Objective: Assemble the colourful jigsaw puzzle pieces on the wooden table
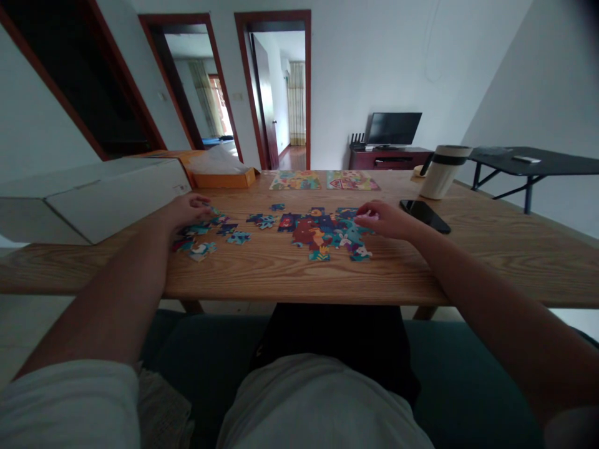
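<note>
A partly joined jigsaw puzzle [306, 232] lies on the wooden table in front of me, with dark blue, red and teal animal pictures. My right hand [381, 218] is at its right edge, fingers bent down and together around a small pinkish puzzle piece [371, 216], mostly covered by the fingers. Over on the left, my left hand [189, 209] hovers over or touches a cluster of loose puzzle pieces [202, 229], its fingers loosely apart and no piece visible in them. Between cluster and puzzle lie further loose pieces [266, 221].
A white box [116, 202] stands left, beside an orange box lid [224, 180] holding clear plastic. Two picture sheets [294, 180] lie at the table's far edge. A black phone [425, 216] and a cream tumbler [442, 178] are on the right.
</note>
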Demonstrator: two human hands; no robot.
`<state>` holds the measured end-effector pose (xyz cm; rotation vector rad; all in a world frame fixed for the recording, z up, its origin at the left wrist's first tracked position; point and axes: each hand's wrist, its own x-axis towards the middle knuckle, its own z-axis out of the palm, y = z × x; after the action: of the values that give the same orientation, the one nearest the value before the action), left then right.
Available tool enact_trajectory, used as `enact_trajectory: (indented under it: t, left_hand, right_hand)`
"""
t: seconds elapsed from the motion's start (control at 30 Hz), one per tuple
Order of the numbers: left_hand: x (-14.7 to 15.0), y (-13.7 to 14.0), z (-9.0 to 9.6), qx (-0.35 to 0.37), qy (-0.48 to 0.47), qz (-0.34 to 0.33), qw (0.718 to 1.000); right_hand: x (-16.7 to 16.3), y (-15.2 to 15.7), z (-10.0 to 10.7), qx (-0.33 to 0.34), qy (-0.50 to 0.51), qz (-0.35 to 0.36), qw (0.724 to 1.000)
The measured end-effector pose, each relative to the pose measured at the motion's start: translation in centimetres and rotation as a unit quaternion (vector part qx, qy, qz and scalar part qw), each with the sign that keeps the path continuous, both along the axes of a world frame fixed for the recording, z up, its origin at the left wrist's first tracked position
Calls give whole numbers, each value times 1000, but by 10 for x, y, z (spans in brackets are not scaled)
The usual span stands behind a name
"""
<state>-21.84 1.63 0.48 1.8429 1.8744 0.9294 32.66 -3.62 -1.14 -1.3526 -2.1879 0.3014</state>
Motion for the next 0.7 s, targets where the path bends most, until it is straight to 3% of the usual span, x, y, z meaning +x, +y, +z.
enact_trajectory:
  t: [0.17, 0.37, 0.47, 0.57, 0.7]
  left_hand:
    - [6, -17, 11, -56, -83, -64, 993]
    - [-17, -12, 7, -44, 12, -34, 998]
    - [-26, -10, 7, -86, 66, -52, 993]
    - [-23, -16, 12, -136, 55, -87, 985]
    - [-8, -27, 17, -144, 23, -72, 987]
  right_hand:
    - [7, 1, 2, -39, 39, -48, 997]
    - [12, 2, 2, -54, 54, -55, 996]
    - [12, 0, 1, -77, 54, -49, 994]
    - [13, -2, 1, -90, 52, -43, 994]
    - [14, -3, 2, -94, 40, -25, 994]
